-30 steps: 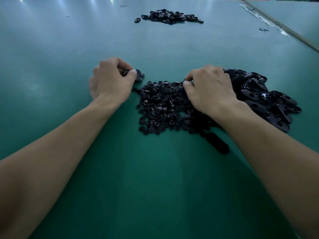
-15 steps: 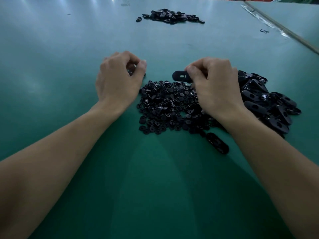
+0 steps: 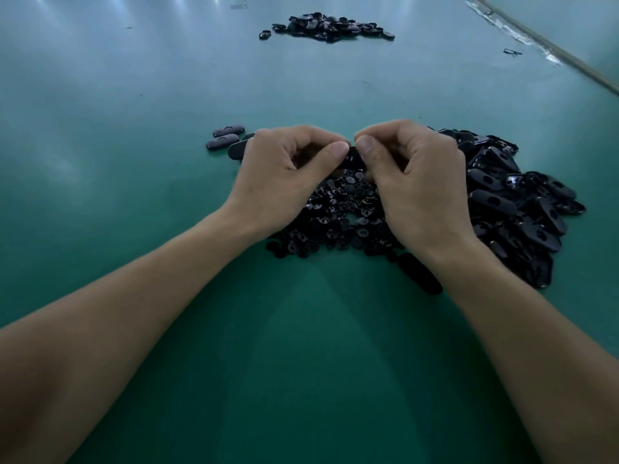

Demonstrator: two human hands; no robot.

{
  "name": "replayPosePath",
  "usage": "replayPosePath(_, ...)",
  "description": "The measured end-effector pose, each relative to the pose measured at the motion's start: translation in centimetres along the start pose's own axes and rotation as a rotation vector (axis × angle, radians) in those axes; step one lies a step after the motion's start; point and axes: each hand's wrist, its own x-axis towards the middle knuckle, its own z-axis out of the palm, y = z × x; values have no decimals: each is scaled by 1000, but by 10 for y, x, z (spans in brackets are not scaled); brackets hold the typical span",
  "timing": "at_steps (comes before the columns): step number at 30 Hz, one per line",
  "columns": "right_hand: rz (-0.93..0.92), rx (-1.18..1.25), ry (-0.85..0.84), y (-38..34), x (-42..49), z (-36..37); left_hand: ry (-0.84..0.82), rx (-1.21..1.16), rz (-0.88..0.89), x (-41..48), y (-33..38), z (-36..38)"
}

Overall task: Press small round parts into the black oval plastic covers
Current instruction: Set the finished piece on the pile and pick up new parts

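Head view: my left hand (image 3: 288,169) and right hand (image 3: 415,182) both pinch one black oval cover (image 3: 352,159) at frame centre, thumbs nearly meeting, over the heap of round parts (image 3: 338,212). The cover pile (image 3: 512,202) crowds my right wrist; bare green table (image 3: 301,363) lies wide below and left.

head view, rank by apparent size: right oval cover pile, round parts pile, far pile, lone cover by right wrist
1. oval cover pile
2. round parts pile, partly hidden
3. far pile, though distance shrinks it
4. lone cover
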Motion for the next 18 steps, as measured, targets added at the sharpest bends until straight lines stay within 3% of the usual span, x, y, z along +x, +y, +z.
replayPosePath(12,-68,-30,35,2,-6,-3,10,29,12,-1,-1,-1)
replayPosePath(15,-96,-39,-7,2,-8,-1,9,-7,-12,2,-3,-2)
replayPosePath(18,-158,-205,-102,2,-11,-1,20,7,-14,3,-6,-3)
